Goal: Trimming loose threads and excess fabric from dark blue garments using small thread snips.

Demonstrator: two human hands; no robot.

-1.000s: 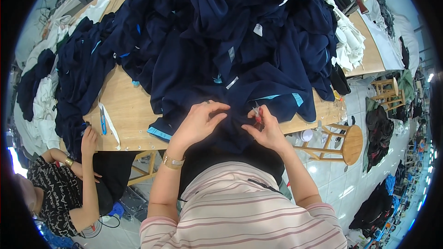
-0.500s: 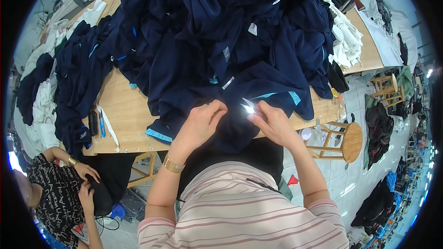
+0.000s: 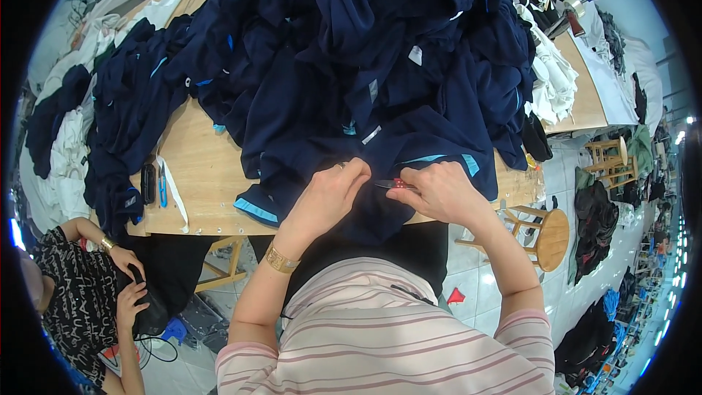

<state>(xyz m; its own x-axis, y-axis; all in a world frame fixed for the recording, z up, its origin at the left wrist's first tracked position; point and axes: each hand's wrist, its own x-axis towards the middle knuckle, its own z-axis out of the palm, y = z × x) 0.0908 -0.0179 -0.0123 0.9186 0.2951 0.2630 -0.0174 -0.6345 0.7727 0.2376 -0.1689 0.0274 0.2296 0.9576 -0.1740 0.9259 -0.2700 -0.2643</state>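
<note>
In my right hand point(image 3: 439, 192) is a pair of thread snips point(image 3: 398, 184) with a red, white-dotted handle. Their blades point left, close to the fingertips of my left hand point(image 3: 329, 194). Thumb and forefinger of that left hand are pinched together over a navy garment point(image 3: 314, 153) with light-blue edging. Whatever lies between them is too small to make out. The garment spreads over the table's front edge, in front of a large heap of navy garments point(image 3: 292, 80). A small white label point(image 3: 371, 134) shows on the cloth just beyond my hands.
On the wooden table point(image 3: 208, 197), left, lie a black case point(image 3: 148, 184), a blue tool point(image 3: 163, 186) and a white strip point(image 3: 174, 194). White garments point(image 3: 550, 77) are piled at right. A wooden stool point(image 3: 553, 240) stands at right; a co-worker point(image 3: 80, 292) sits at lower left.
The snips have turned from pointing up and left, blades apart, to pointing left at my left fingertips. My left hand stays pinched. The whole view has shifted slightly.
</note>
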